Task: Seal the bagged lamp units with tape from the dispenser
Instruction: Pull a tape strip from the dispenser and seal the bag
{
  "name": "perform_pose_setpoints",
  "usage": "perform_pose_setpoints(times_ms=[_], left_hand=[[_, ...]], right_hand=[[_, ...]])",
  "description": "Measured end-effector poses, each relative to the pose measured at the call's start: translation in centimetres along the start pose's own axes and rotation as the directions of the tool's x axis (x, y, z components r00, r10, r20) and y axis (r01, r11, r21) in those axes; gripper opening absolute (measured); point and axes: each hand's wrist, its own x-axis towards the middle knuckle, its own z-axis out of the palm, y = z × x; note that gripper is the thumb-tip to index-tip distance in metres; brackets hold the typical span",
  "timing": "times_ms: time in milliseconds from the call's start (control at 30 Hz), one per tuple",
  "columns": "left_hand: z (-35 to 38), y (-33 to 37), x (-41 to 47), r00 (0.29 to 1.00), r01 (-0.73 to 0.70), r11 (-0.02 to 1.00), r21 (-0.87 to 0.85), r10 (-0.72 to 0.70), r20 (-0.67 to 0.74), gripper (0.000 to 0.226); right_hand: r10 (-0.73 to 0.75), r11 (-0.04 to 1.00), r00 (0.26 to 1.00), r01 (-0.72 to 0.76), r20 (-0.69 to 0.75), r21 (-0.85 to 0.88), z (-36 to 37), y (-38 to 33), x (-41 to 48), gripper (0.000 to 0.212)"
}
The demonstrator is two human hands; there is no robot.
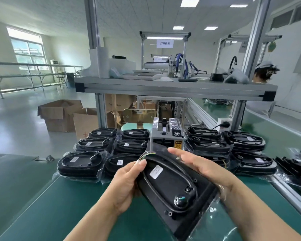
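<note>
Tape dispenser point(166, 134) on the table point(62, 202) between two groups of bagged lamp units point(101, 150), boxes point(62, 115) behind-left

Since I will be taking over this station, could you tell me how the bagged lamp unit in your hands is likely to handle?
Probably stiff: the lamp unit holds its shape while tilted between the left hand and right hand. Its glossy bag looks slippery and lies loose at the near end, so it may slide if gripped by the film.
</note>
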Motion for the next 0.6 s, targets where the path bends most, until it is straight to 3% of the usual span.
perform_pose_setpoints(times_ms=[67,133,233,333,433,500,600], left_hand=[[-1.4,1.6,0.6,0.988,-0.046,0.997,-0.066,0.036,-0.152,0.058],[-3.1,3.4,1.4,0.959,-0.1,0.987,-0.127,0.062,-0.276,0.045],[-6.1,5.8,3.6,0.885,-0.165,0.972,-0.168,0.071,-0.459,0.038],[-8.3,7.3,6.5,0.82,-0.197,0.967,-0.16,0.073,-0.567,0.04],[-9.5,8.3,9.9,0.794,-0.201,0.972,-0.123,0.088,-0.601,0.04],[-10.4,9.1,12.4,0.797,-0.207,0.974,-0.097,0.11,-0.594,0.028],[-11.8,10.3,16.7,0.825,-0.165,0.984,-0.069,0.099,-0.557,0.02]], right_hand=[[-0.031,0.975,0.994,0.053,-0.104,0.215,1.0,-0.1,1.2,0.051],[-0.096,0.946,0.974,0.154,-0.206,0.284,2.6,0.6,2.2,0.06],[-0.243,0.969,0.902,0.245,-0.357,-0.042,6.0,2.2,3.7,0.058],[-0.367,0.875,0.894,0.238,-0.257,-0.421,9.8,2.3,6.5,0.07],[-0.386,0.803,0.896,0.208,-0.221,-0.559,10.9,1.6,11.5,0.074],[-0.372,0.765,0.891,0.135,-0.261,-0.63,10.7,0.6,15.1,0.076],[-0.357,0.788,0.875,0.094,-0.327,-0.608,9.7,-0.5,20.3,0.079]])
